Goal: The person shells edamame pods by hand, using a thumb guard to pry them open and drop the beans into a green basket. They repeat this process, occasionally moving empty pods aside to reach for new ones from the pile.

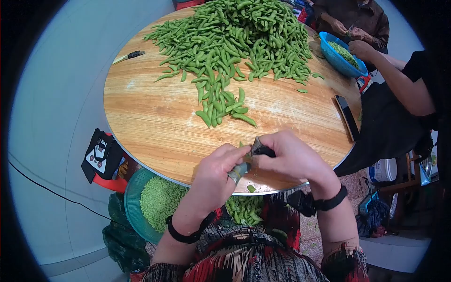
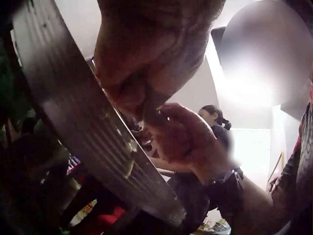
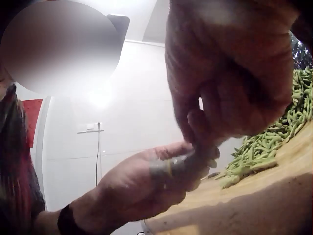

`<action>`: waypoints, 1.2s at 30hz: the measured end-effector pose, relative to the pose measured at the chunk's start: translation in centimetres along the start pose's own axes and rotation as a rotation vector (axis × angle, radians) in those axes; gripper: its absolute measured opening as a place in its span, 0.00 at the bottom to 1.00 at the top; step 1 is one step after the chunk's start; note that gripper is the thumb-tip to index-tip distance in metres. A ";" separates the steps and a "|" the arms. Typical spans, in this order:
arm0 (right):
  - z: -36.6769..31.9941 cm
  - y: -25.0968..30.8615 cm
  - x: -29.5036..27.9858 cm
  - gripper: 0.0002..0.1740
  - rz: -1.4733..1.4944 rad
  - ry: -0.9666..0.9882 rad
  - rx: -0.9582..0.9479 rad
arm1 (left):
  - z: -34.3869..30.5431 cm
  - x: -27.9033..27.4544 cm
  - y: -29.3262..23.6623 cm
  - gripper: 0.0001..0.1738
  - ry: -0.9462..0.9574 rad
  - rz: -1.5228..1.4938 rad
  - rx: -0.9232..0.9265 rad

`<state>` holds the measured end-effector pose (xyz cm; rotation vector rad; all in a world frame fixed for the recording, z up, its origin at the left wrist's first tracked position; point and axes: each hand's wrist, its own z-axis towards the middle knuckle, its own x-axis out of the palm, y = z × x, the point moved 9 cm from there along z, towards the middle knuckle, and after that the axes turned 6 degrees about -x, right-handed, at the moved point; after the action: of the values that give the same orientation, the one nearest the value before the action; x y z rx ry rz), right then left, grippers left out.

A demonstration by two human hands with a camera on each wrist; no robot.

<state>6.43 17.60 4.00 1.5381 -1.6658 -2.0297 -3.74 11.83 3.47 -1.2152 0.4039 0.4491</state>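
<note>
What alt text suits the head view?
A person's left hand appears to grip a mostly hidden green pod, meeting the right hand over the near edge of a round wood-grain table. Beyond lies a heap of green bean pods; below left, a round teal basket holds shelled pale-green beans.

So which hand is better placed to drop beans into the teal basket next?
Probably the left hand: in the head view it appears nearer the teal basket, its forearm partly covering that. The right hand is farther across.
</note>
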 end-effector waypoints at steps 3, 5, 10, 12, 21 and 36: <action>-1.3 -0.3 0.3 0.15 0.173 -0.135 -0.025 | -0.2 -0.1 -0.2 0.16 -0.060 -0.048 0.026; -2.0 -1.5 -0.1 0.15 0.351 -0.287 0.013 | -1.0 1.5 3.8 0.11 -0.012 -0.934 -0.527; -3.3 -1.1 5.0 0.17 0.895 -0.059 0.100 | -1.8 2.5 4.6 0.06 -0.144 -1.277 -0.562; -3.4 -0.6 5.8 0.16 0.998 0.026 0.051 | -1.9 2.6 4.6 0.04 -0.165 -1.284 -0.572; -3.7 -1.3 6.3 0.12 1.157 -0.024 0.198 | -2.2 2.0 4.0 0.03 -0.310 -1.004 -0.432; -2.2 -2.9 3.8 0.12 0.548 -0.239 0.060 | -2.1 2.4 4.0 0.08 -0.248 -0.716 -0.427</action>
<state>7.58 14.92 -0.36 0.7410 -1.9674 -1.9174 -3.99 11.22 -1.55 -1.5926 -0.3628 0.0552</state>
